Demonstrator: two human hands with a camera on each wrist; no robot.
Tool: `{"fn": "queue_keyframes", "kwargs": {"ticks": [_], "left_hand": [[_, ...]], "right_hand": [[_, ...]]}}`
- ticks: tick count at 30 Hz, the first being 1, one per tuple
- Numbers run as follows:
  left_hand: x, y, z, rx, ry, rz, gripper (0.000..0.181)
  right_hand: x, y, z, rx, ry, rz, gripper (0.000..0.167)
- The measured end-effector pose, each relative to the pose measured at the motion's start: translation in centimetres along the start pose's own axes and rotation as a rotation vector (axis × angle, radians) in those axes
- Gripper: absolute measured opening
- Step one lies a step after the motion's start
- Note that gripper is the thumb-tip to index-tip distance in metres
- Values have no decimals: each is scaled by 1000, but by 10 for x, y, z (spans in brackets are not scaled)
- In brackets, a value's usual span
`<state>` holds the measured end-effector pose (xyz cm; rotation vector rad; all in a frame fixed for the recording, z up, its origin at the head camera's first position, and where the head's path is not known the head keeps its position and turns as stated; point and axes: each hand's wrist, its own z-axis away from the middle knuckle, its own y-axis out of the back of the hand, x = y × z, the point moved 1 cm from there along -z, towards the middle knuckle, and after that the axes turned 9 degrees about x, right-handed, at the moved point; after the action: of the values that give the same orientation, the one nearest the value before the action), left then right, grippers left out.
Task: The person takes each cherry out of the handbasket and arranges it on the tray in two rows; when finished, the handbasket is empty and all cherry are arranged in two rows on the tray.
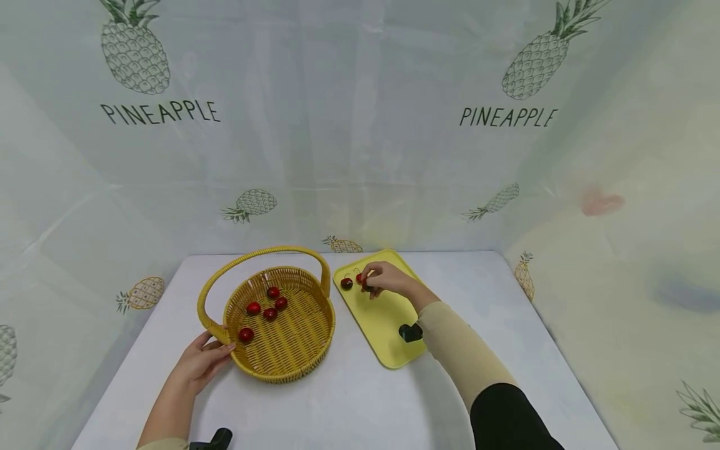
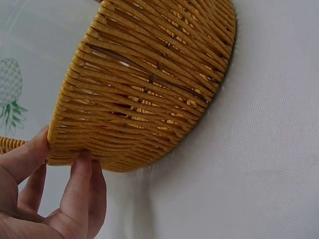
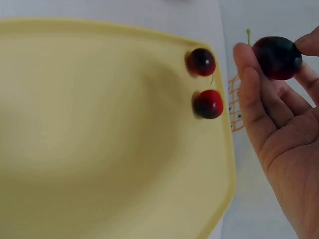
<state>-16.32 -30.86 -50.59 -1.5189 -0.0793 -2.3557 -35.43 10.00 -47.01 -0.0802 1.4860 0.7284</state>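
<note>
A round woven basket (image 1: pixel 298 337) with an arched handle holds several red cherries (image 1: pixel 270 314) toward its left side. At its lower left rim, near the handle's base, my left hand (image 1: pixel 199 362) grips the edge; the left wrist view shows the thumb and fingers (image 2: pixel 75 199) on the woven wall (image 2: pixel 139 99). Over the far end of the yellow tray (image 1: pixel 388 319), my right hand (image 1: pixel 390 281) pinches a dark red cherry (image 3: pixel 277 58) with a green stem. Two other cherries (image 3: pixel 202 62) (image 3: pixel 208 104) lie near the tray's end.
The tray stands to the right of the basket on a white-covered table (image 1: pixel 360 406). Behind the table hangs a pale curtain (image 1: pixel 349 125) printed with pineapples.
</note>
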Motion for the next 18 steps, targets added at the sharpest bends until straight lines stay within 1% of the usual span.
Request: {"fn": "queue_keyframes", "kwargs": {"ticks": [4, 7, 11, 18], "left_hand": [[-1, 1, -2, -4, -9, -7, 73], [-1, 1, -1, -2, -10, -10, 73], [0, -1, 0, 2, -13, -12, 75], [-1, -2, 0, -1, -23, -18, 78]], "right_hand": [[4, 4, -3, 48, -3, 12, 26], [9, 6, -9, 97, -2, 23, 23], [16, 9, -15, 155, 1, 49, 25], [20, 14, -20, 201, 11, 107, 32]]}}
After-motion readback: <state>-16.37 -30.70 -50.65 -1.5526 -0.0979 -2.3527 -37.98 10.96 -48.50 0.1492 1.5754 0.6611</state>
